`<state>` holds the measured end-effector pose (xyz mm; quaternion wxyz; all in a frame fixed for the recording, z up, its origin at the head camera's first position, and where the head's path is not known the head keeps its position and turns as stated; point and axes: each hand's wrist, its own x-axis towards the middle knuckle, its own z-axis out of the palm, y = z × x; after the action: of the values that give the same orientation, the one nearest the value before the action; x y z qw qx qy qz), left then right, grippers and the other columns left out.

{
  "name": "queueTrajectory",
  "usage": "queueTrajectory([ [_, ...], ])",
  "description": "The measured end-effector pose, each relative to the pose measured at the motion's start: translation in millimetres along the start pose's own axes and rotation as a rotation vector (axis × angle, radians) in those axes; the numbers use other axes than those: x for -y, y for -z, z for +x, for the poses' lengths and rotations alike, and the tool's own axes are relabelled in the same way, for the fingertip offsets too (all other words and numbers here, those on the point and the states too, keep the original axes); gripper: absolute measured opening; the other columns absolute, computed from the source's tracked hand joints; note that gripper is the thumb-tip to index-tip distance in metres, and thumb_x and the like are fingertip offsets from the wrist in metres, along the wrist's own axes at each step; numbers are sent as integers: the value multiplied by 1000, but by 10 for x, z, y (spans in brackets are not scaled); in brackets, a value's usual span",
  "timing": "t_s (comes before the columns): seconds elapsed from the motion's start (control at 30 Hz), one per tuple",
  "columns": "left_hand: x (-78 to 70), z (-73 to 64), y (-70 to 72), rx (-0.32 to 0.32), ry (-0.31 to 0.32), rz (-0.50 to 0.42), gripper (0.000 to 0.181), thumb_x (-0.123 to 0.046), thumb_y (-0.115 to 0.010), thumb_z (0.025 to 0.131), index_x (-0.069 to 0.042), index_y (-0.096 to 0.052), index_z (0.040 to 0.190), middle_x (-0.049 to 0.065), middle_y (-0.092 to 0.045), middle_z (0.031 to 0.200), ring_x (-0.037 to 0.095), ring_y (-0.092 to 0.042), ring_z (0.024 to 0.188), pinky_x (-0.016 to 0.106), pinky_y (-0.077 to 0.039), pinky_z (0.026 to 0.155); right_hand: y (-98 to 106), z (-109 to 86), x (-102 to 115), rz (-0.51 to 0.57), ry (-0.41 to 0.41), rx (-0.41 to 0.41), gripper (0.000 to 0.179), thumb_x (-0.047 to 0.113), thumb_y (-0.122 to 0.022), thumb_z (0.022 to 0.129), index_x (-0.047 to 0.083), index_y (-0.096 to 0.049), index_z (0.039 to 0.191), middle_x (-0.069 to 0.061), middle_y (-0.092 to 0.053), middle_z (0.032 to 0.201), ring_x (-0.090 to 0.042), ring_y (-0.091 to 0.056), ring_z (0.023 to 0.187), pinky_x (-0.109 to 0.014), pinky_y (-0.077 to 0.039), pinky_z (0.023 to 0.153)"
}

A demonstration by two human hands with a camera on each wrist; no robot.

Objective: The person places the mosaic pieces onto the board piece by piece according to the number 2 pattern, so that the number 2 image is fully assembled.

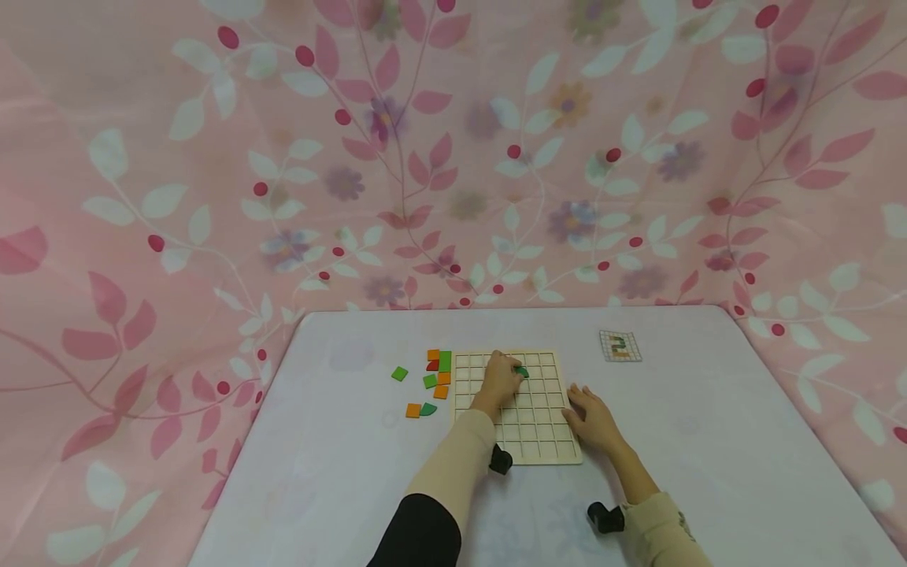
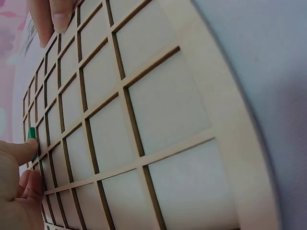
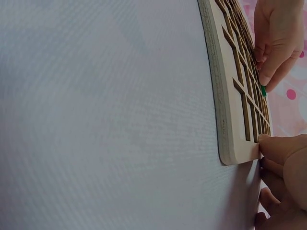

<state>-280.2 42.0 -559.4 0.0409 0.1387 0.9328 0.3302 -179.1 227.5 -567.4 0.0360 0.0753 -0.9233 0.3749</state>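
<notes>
My left hand (image 1: 500, 381) is over the upper middle of a pale wooden grid board (image 1: 530, 450). Between its thumb and fingertips it pinches a small green curved-edge tile (image 1: 522, 372), low against the grid; the left wrist view shows only a sliver of that green tile (image 2: 31, 133). At the board's right side rests my right hand (image 1: 595, 423), its fingers fairly straight. In the right wrist view the thumb of this right hand (image 3: 288, 175) touches the board's rim, with the other fingers beside the edge.
Left of the board lie several loose tiles: orange squares (image 1: 413, 410), green squares (image 1: 400, 374), a red piece (image 1: 433, 365) and a green quarter-round (image 1: 428, 409). A small gridded pattern card (image 1: 620, 346) lies at the back right of the white table (image 1: 319, 472). Floral cloth (image 1: 453, 157) hangs behind.
</notes>
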Motion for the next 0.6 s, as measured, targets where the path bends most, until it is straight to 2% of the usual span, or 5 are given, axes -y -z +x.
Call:
queueTrajectory([
  [0.17,66,11,-9,-28,-8,-61,22,-11,-69,85,-4,-71,105,9,-55,104,22,-53,95,29,-48,82,-5,-12,-9,25,13,-16,44,5,-60,87,-20,-48,121,-34,-42,132,-55,-31,126,-61,-23,103],
  [0.3,139,8,1,-73,-36,-140,18,-7,-72,81,-1,-72,97,9,-57,98,23,-54,91,29,-49,78,-58,-11,-106,67,96,-66,47,15,-60,89,-19,-50,120,-36,-44,128,-58,-33,122,-64,-25,100],
  [0.33,156,7,2,-84,-42,-156,17,-6,-73,80,0,-72,96,9,-58,96,23,-54,90,28,-49,77,-83,-11,-144,72,128,-86,48,20,-58,91,-17,-50,122,-34,-45,129,-55,-33,124,-60,-24,104],
  [0.43,197,-2,1,-105,-49,-220,17,-3,-73,78,2,-72,94,10,-59,92,22,-56,85,25,-49,73,-101,-10,-182,87,158,-102,52,26,-57,92,-16,-51,122,-34,-45,129,-55,-34,123,-60,-24,103],
  [0.6,206,-36,-8,-142,-30,-351,24,1,-74,76,5,-70,99,11,-63,89,19,-60,77,22,-50,65,-62,-2,-103,65,82,-72,45,11,-61,87,-21,-50,119,-36,-44,128,-58,-33,122,-64,-24,100],
])
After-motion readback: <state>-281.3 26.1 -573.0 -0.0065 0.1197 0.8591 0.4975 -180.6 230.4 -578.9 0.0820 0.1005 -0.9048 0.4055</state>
